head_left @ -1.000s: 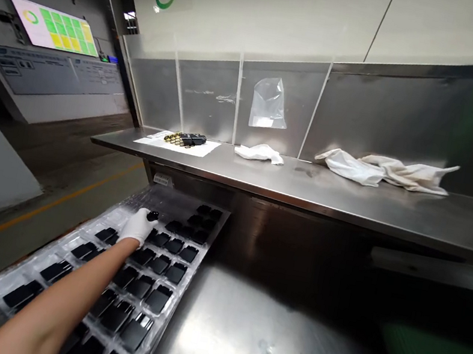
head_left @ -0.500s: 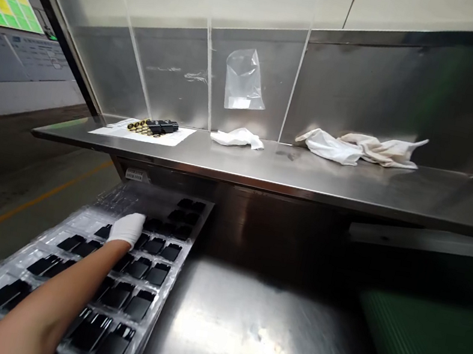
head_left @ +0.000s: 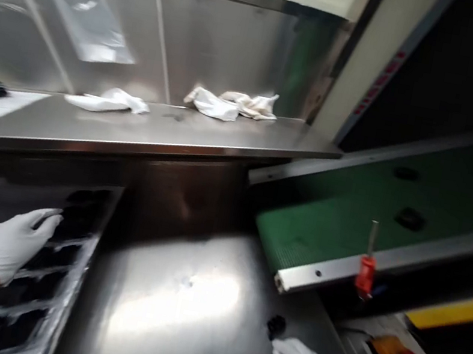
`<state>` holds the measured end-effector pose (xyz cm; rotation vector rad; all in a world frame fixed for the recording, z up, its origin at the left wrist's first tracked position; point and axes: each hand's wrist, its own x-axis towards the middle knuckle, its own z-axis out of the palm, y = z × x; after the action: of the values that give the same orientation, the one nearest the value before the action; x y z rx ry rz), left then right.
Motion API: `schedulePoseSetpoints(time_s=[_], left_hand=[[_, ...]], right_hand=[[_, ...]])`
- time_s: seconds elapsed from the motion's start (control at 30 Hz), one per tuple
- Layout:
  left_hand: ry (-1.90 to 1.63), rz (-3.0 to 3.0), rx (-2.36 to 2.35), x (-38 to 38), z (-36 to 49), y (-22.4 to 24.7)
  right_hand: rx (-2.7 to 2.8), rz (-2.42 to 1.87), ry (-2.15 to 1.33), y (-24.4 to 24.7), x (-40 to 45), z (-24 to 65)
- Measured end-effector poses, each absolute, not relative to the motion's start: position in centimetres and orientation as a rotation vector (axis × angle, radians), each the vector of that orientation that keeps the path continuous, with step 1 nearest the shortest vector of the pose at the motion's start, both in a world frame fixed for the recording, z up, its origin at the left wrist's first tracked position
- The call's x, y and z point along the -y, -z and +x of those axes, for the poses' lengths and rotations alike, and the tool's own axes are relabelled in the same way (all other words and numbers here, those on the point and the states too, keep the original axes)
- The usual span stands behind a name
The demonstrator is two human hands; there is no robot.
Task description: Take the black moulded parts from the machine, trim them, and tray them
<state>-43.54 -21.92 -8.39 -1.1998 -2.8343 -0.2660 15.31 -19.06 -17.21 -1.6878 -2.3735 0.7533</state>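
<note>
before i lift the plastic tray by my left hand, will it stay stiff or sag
The tray will probably flex, as its shiny rim looks like thin plastic. Lifted from one side it may sag, since rows of black parts load it. Those parts seem to sit loose in its pockets, so a tilt could make some slide.

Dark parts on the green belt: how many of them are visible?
2: the nearer part and the farther part behind it, both on the green belt. The dark far end may hide more.

Tray [head_left: 80, 274] lying left, conveyor [head_left: 323, 229] standing right carrying two parts [head_left: 410, 218], tabletop [head_left: 154, 333] stretching between; cloths [head_left: 213, 104] resting on shelf [head_left: 171, 130] behind.
</note>
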Motion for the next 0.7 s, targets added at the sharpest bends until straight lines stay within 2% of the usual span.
schedulePoseSetpoints(time_s=[0.1, 0.2, 0.3, 0.4, 0.57, 0.7], left_hand=[[0.642, -1.695, 2.809, 18.6, -34.6, 8.3], [0.810, -2.164, 2.855, 16.5, -23.5, 10.0], [1.082, -2.345, 3.057, 16.0, -12.3, 14.0], [1.369, -2.612, 3.002, 16.2, -2.9, 18.5], [0.810, -2.531, 2.955, 15.1, 4.8, 22.7], [0.604, -2.526, 2.856, 14.1, 5.8, 24.1]], right_hand=[[2.244, -1.782, -0.838, 18.0, 17.9, 17.4], [2.139, -1.854, -0.847, 20.1, 17.5, 18.8], [2.052, -1.804, -0.748, 21.5, 17.0, 19.7], [1.950, -1.691, -0.495, 20.2, 16.1, 21.0], [1.683, -1.551, 0.229, 14.1, 12.7, 24.1], [1.763, -1.568, 0.357, 11.0, 8.6, 25.8]])
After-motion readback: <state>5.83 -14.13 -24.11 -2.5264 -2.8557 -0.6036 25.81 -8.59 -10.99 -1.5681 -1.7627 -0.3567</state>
